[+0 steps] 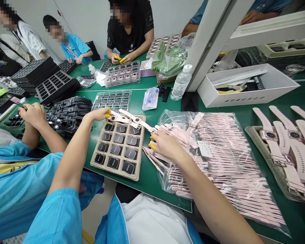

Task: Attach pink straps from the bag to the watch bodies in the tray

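Observation:
My left hand, yellow covers on its fingertips, is closed on a pale pink smartwatch over the far edge of a beige tray. Dark square watch faces sit in the tray's compartments. Beside that watch, another pink smartwatch lies across the tray's far right corner, its strap stretching toward my right hand. That hand, also with yellow fingertip covers, has its fingers curled at the loose pink watch straps; what lies between its fingertips is partly hidden.
A clear plastic bag of pink straps covers the table to the right. Beyond it is a tray of pink watches. A water bottle and a white box stand behind. At left, a co-worker's hands are near black watches.

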A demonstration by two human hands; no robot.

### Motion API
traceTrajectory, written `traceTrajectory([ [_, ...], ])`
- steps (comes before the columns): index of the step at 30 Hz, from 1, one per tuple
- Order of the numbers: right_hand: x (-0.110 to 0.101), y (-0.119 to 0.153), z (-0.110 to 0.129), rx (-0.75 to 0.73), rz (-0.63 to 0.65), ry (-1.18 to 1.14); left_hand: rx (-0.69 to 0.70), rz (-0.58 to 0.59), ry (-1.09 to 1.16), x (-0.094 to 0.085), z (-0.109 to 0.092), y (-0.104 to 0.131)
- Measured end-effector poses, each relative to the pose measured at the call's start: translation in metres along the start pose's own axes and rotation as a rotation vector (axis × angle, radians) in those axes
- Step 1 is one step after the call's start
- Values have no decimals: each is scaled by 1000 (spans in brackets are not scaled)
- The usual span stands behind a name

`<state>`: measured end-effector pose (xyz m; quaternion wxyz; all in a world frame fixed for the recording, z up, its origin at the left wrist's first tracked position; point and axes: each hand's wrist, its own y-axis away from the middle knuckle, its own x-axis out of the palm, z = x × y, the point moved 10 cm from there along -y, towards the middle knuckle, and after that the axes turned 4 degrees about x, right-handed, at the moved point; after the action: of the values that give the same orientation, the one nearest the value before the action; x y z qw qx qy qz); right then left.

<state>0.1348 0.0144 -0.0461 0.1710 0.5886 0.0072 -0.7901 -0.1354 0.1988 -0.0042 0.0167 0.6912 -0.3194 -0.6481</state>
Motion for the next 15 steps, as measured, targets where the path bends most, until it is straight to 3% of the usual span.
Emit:
traceTrajectory([
  [5, -2, 0, 4, -33, -44, -13, -51, -78, -39, -6, 12, -1],
  [10, -5, 0, 6, -47, -61, -63, -125, -266, -108, -23, 11, 9],
  [12, -9, 0, 6, -51, -74, -107, -99, -324, -86, -26, -9, 17],
  [15, -18, -2, 0, -41, -133, -239, 100, -280, 20, -5, -72, 29],
])
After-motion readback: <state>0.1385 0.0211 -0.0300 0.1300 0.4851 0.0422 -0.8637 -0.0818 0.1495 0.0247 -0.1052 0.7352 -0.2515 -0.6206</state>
